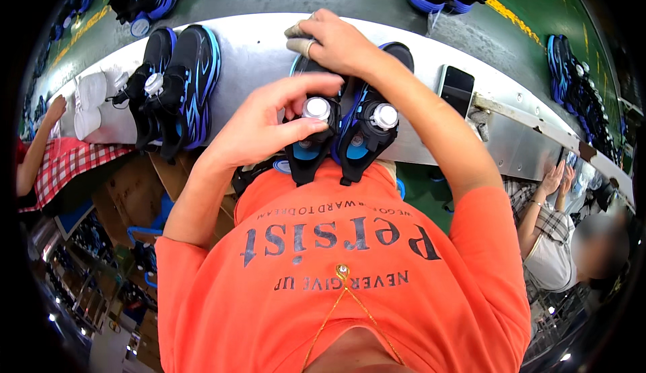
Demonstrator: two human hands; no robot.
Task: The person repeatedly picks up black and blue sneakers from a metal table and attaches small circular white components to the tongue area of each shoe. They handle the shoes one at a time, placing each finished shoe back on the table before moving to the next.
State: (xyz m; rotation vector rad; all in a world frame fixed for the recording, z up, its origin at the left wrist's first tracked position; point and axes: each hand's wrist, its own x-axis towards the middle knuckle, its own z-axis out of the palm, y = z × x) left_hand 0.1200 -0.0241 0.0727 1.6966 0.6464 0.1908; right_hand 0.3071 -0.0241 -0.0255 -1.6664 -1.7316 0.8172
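A pair of black-and-blue sports shoes lies on the metal bench against my body, toes pointing away: a left shoe (304,149) and a right shoe (360,145). Each has a round white dial on its tongue, the left dial (316,108) and the right dial (385,116). Around the left dial my left hand (269,114) is spread, thumb beside its near edge and index finger stretched above it. Over the left shoe's toe curls my right hand (330,42), with pale covers on some fingers; it hides most of that toe. My right forearm crosses above the right shoe.
On the bench (252,43), another shoe pair (192,70) stands to the left beside white shaped pieces (91,104). A phone (457,87) and a metal rail (525,120) are to the right. Co-workers' hands show at left (56,108) and right (553,179).
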